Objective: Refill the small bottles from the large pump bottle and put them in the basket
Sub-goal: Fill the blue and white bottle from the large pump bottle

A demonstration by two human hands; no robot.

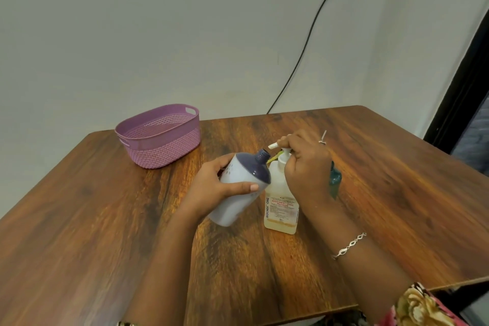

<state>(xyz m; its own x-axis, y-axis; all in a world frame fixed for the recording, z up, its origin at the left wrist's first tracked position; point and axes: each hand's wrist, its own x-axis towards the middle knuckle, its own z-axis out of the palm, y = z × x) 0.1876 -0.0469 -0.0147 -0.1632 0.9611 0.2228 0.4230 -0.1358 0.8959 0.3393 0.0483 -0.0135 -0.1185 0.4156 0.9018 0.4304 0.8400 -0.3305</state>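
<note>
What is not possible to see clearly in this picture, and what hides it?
All in the head view:
1. The teal bottle: mostly hidden behind the right hand and wrist; its top is unseen.
2. The large pump bottle: the right hand covers its pump head; the fine label print is too small to read.
3. The small bottle: its opaque wall and the gripping left hand hide any liquid level.
4. The basket: its near wall hides part of its floor.
</note>
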